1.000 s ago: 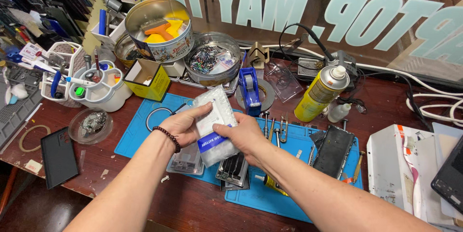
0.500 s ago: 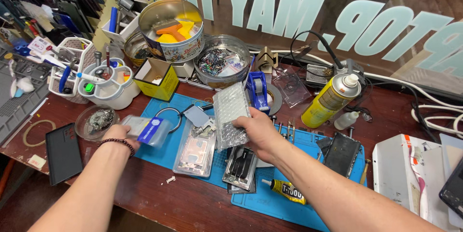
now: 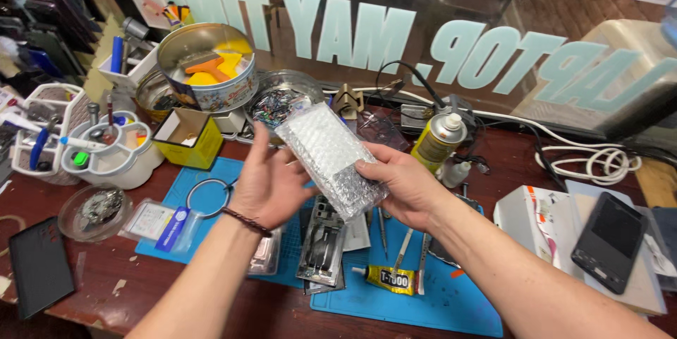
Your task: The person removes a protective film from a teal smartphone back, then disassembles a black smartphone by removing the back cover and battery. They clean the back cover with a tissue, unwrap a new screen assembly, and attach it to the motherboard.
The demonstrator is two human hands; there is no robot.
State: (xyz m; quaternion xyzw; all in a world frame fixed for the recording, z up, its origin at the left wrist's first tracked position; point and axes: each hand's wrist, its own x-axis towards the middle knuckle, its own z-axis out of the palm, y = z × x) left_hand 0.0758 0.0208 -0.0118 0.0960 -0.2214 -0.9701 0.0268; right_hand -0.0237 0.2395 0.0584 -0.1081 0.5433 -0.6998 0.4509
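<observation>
My right hand [image 3: 405, 187] grips a bubble-wrap pouch [image 3: 330, 157] by its lower right edge and holds it tilted above the blue work mat [image 3: 416, 304]. My left hand [image 3: 271, 184] is spread open just left of the pouch, palm toward it, fingertips near its left edge. A dark bead bracelet sits on that wrist. Under the hands a dismantled phone frame [image 3: 323, 247] and a clear plastic piece [image 3: 266, 258] lie on the mat. A small clear bag with a blue label [image 3: 159, 223] rests at the mat's left edge.
A yellow tube of glue [image 3: 388, 280] and thin metal tools [image 3: 384, 233] lie on the mat. A spray can [image 3: 437, 139], round tins of parts [image 3: 208, 75], a yellow box [image 3: 183, 138] and a white organiser [image 3: 106, 156] stand behind. Dark phones lie at left [image 3: 39, 268] and right [image 3: 610, 240].
My left hand put the small blue-labelled bag down at the left and came back open beside the pouch. My right hand lifted the bubble-wrap pouch off the mat.
</observation>
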